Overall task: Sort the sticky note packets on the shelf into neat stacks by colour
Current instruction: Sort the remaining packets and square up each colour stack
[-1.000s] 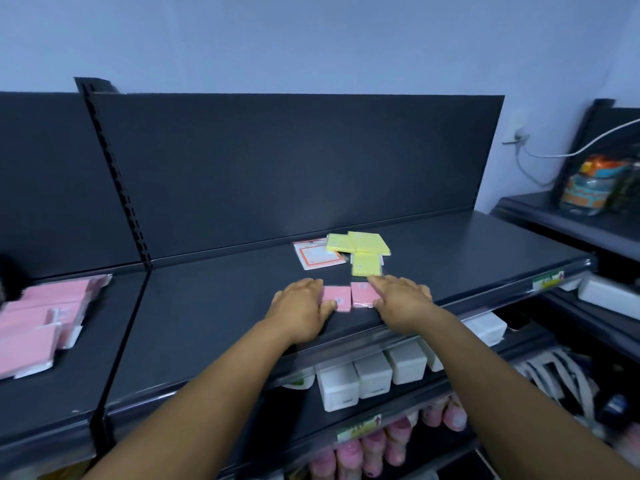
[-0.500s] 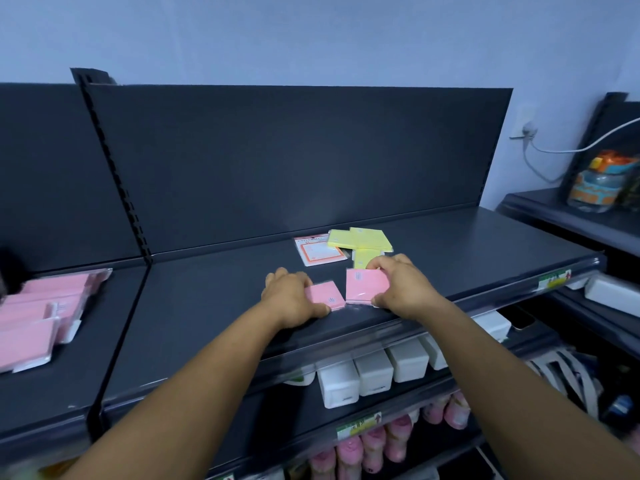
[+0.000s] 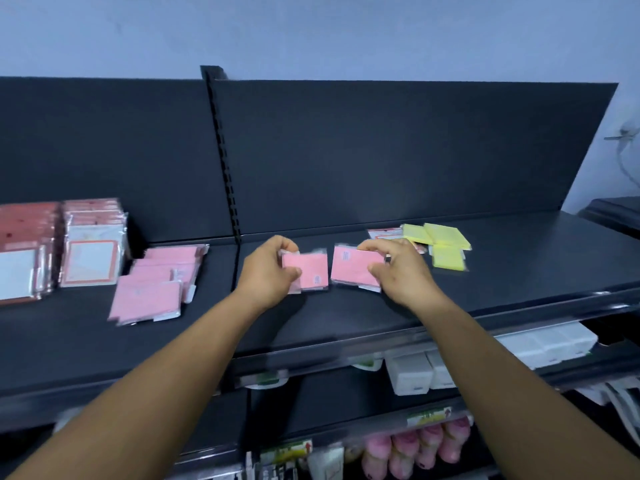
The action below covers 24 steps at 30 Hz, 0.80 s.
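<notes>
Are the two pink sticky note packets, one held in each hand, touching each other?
Apart. The head view shows a dark strip of shelf between the left pink sticky note packet and the right pink sticky note packet.

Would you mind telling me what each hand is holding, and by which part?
The left hand pinches a pink packet by its left edge; the right hand grips another pink packet by its right edge.

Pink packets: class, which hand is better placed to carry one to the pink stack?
Probably left: the left hand grips a pink packet and is nearer the pink stack.
</notes>
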Available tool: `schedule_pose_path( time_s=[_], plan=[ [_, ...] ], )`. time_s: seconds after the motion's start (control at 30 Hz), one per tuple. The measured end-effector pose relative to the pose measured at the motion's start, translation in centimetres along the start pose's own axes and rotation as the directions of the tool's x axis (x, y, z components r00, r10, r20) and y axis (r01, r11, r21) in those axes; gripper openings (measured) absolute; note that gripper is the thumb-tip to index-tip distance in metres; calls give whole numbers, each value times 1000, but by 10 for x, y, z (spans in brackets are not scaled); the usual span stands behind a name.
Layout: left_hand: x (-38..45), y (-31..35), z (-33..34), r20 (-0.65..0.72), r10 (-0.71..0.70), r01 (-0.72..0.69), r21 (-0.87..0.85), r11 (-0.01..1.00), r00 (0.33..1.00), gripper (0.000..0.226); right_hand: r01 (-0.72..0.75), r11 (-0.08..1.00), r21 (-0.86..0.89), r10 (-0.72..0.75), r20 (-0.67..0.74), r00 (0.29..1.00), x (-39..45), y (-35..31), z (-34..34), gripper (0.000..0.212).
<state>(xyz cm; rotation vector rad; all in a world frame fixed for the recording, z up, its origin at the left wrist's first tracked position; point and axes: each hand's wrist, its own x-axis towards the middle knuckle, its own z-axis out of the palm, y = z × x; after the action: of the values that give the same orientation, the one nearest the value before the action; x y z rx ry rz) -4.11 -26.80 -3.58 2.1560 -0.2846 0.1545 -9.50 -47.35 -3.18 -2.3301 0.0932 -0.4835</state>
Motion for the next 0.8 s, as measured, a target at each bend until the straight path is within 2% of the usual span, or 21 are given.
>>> schedule_pose_path(
  time_s=[0.27,0.47,0.6,0.8],
  plan=[
    [-23,-68,-99,-138,-84,91,44,995,987,22,74,993,94,-88,148,985,-6,-76,87,37],
    [-40,-108,-155,-188,-127,154,139,978,974,17,117,987,111,-143,258,956,-16,-126,144,35],
    [-46,-125,-175,-174,-178,200,115,973,969,12,104,992,71,-121,303,945,-21,-155,175,33],
    [-45,-134,-191,-143,-154,182,217,959,978,29,64,998,-18,-55,302,952,-24,-182,210,33]
  ],
)
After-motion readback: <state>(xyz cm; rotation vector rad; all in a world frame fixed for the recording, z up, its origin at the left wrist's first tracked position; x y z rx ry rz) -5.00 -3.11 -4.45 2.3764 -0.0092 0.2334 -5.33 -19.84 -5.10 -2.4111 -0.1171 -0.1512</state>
